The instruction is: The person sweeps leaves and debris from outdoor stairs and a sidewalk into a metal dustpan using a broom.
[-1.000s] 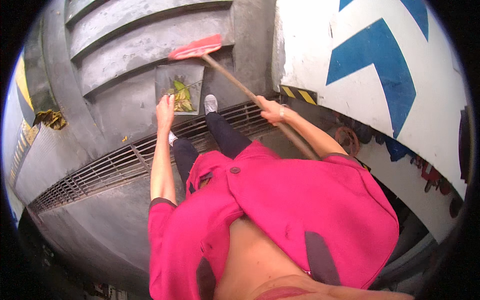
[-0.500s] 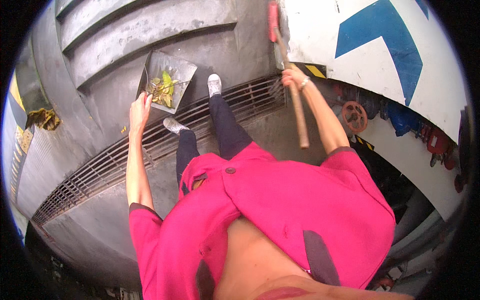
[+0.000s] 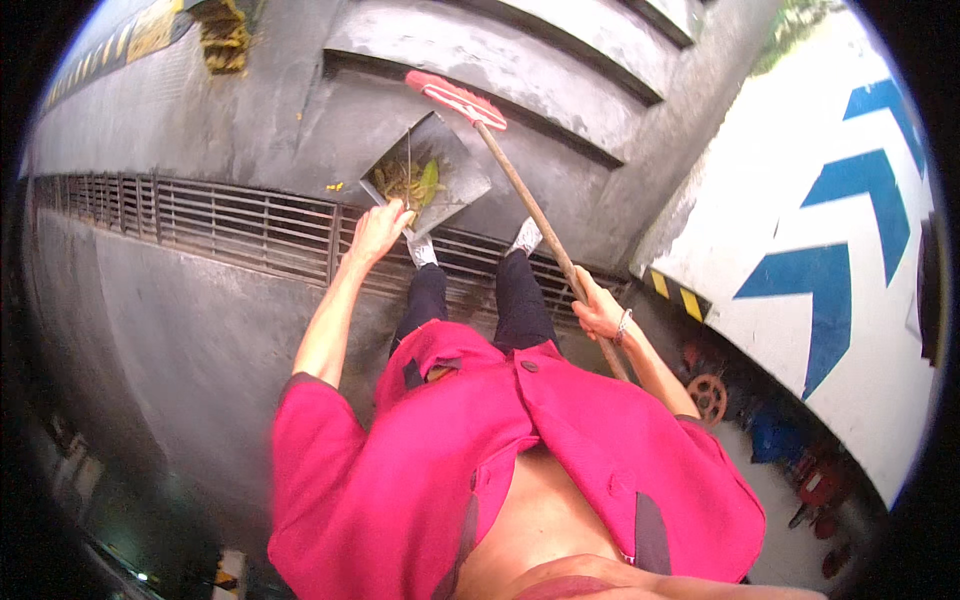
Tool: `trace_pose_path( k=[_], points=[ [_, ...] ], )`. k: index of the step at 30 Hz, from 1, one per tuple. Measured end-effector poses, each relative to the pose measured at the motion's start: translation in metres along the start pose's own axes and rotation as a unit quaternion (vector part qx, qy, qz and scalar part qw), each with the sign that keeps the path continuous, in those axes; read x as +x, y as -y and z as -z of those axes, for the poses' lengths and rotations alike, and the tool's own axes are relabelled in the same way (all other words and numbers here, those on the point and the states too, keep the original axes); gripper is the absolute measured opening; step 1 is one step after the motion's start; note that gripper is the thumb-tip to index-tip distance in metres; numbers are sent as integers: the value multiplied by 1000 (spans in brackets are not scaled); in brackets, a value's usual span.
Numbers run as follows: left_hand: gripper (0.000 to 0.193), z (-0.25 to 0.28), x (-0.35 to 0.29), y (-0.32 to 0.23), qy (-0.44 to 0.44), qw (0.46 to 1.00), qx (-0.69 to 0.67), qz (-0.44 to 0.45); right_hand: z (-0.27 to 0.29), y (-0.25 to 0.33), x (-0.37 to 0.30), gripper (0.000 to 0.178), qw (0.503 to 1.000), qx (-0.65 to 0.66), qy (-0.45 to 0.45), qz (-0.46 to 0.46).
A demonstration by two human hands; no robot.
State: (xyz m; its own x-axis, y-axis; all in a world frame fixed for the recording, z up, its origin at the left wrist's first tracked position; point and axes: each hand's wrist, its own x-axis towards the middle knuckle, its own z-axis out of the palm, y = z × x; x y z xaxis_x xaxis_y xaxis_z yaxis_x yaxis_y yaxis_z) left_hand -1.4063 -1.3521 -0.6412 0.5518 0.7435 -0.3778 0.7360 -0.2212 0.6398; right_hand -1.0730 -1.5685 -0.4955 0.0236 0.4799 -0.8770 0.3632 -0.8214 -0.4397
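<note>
My left hand (image 3: 380,230) is closed around the thin handle of a metal dustpan (image 3: 462,188), just in front of my feet. Inside the pan lie green and yellow leaves (image 3: 428,182) and brownish litter. A long wooden-handled broom (image 3: 525,190) slants across to the right, its shaft gripped in my right hand (image 3: 598,305). Its red head (image 3: 458,100) is beyond the pan, over the grey floor by the ridges. The lower end of the shaft runs down beside my body.
A slotted metal drain grate (image 3: 240,215) crosses the floor under my feet. Small yellow bits (image 3: 335,187) lie left of the pan. Raised concrete ridges (image 3: 420,45) stand ahead. To the right are a white wall with blue arrows (image 3: 775,275) and a red valve wheel (image 3: 708,398).
My view and body have turned to the right. The broom head has swung from the wall's edge leftward to beyond the dustpan. Both hands keep their holds.
</note>
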Motion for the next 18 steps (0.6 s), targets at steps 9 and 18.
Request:
trace_pose_path(
  k=[9,18],
  points=[
    [27,2,-122,65,-176,968,-114,137,-29,190,241,60,851,-500,20,157],
    [28,0,-200,118,-227,906,-193,299,-8,176,268,63,809,-578,-21,107]
  ],
)
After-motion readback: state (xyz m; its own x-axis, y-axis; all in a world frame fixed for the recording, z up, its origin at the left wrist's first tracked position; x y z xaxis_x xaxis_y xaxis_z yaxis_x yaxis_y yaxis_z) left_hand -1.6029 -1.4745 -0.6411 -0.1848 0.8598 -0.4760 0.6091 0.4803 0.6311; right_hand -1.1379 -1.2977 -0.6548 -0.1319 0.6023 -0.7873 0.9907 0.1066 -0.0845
